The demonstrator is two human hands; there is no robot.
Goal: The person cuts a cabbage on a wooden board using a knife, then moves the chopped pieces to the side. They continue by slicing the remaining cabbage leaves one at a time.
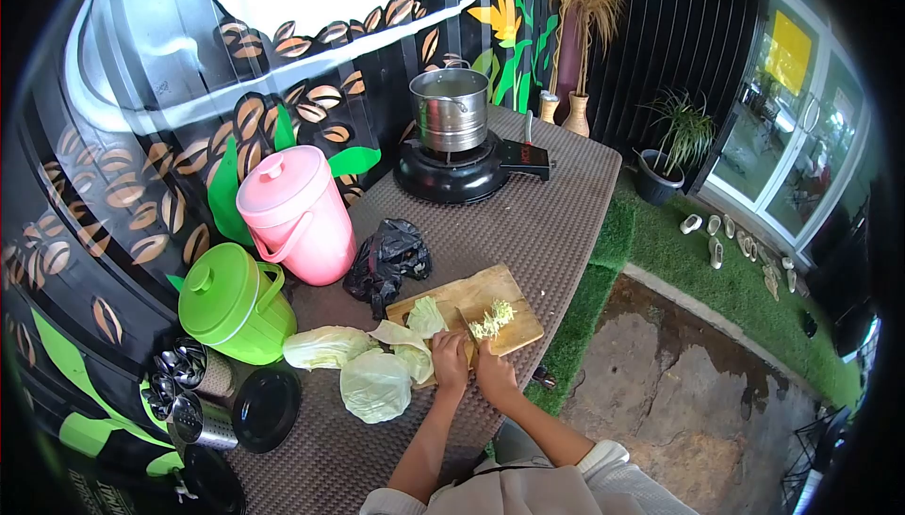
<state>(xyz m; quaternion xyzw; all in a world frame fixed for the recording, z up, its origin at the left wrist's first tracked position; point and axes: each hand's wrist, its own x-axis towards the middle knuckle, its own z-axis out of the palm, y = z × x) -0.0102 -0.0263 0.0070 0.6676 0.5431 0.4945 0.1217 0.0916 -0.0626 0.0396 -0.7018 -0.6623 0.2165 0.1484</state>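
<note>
A wooden cutting board (pixel 518 300) lies near the table's edge with a small heap of shredded cabbage (pixel 494 319) on it. My right hand (pixel 494 374) is closed around the handle end of a knife (pixel 468 325), whose blade points away from me beside the shreds. Just left of the blade, my left hand (pixel 450 357) rests with fingers bent down over cabbage at the board. Loose cabbage leaves (pixel 427 317) lie on the board's left part. Beside it sit a cut cabbage half (pixel 375 388) and a longer cabbage piece (pixel 326 347).
Behind the board lies a black plastic bag (pixel 388 259). A metal pot (pixel 449 108) stands on a black portable stove (pixel 449 174). Pink (pixel 300 218) and green (pixel 236 303) lidded containers, a black plate (pixel 267 409) and a metal utensil holder (pixel 202 423) line the left side.
</note>
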